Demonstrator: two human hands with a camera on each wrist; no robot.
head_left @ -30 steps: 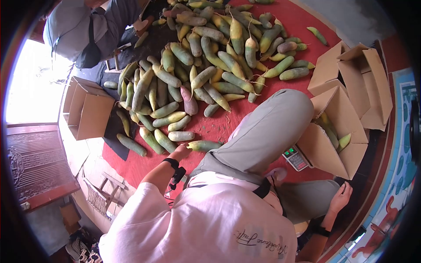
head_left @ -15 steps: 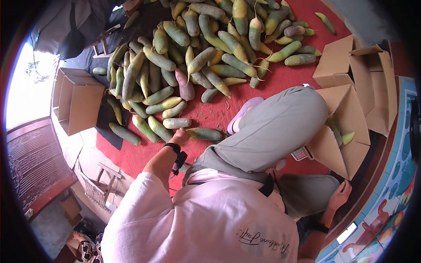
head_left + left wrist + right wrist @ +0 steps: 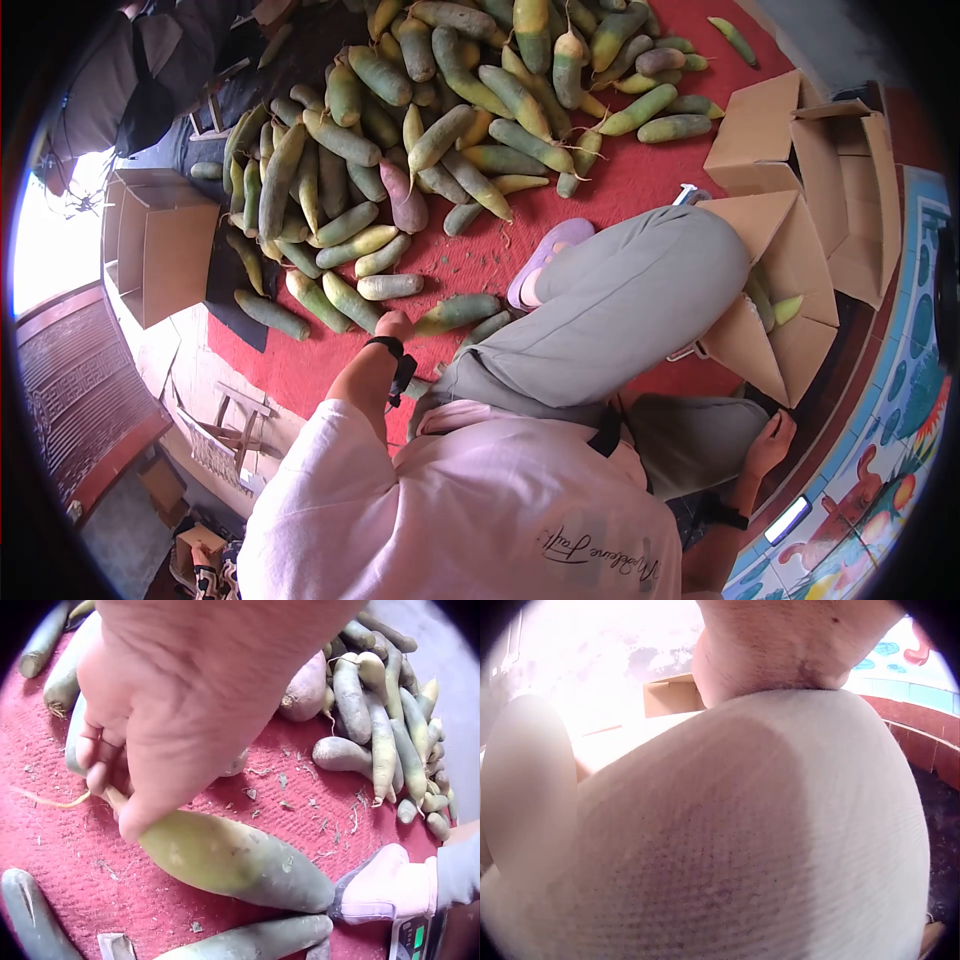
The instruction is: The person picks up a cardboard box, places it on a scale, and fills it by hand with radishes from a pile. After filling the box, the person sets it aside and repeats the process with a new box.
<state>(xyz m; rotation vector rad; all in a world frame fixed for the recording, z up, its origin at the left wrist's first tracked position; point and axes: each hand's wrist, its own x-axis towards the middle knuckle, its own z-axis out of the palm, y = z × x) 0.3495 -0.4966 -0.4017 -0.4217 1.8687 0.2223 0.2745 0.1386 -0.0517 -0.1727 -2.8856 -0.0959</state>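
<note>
My left hand (image 3: 395,325) pinches the pale tail end of a green radish (image 3: 458,313) at the front edge of the pile. In the left wrist view the thumb and curled fingers of this hand (image 3: 180,697) close round the thin root. The radish body (image 3: 240,862) slants away, its far end close to a pink-and-purple shoe (image 3: 375,889). Just beside it lies another green radish (image 3: 255,941). My right hand (image 3: 770,445) rests on my bent knee with loosely curled fingers and holds nothing; the right wrist view shows mostly trouser cloth (image 3: 727,825).
A large radish pile (image 3: 400,130) covers the red carpet (image 3: 600,190). At the right, an open carton (image 3: 810,300) holds a few radishes, with another box (image 3: 850,190) behind it. One more carton (image 3: 165,240) stands left. Another person (image 3: 110,80) is at the upper left.
The head view has shifted, so the pile sits further left and higher. The held radish has tilted, its tail now lower left, and another radish shows between it and my leg. My right hand stays put.
</note>
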